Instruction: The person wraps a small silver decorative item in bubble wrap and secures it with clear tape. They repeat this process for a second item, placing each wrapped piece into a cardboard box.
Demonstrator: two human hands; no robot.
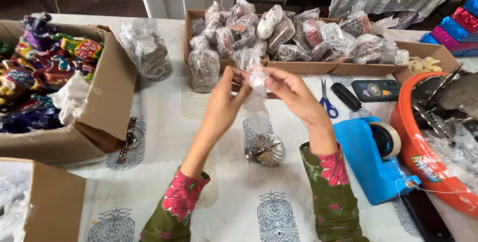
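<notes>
My left hand (222, 103) and my right hand (295, 94) are raised together over the table, and both pinch the top of a clear plastic bag (257, 105). The bag hangs down between them. At its bottom a small silver metal piece (266, 150) rests on the white printed tablecloth (234, 197). Both sleeves are green with pink flowers.
A blue tape dispenser (371, 157) stands at the right beside an orange tub (423, 147) of metal pieces. Scissors (326, 101), a black brush (345, 96) and a dark case (376, 90) lie behind. Cardboard boxes of filled bags (279, 33) and colourful items (45, 77) stand around; a wristwatch (128, 140) lies at left.
</notes>
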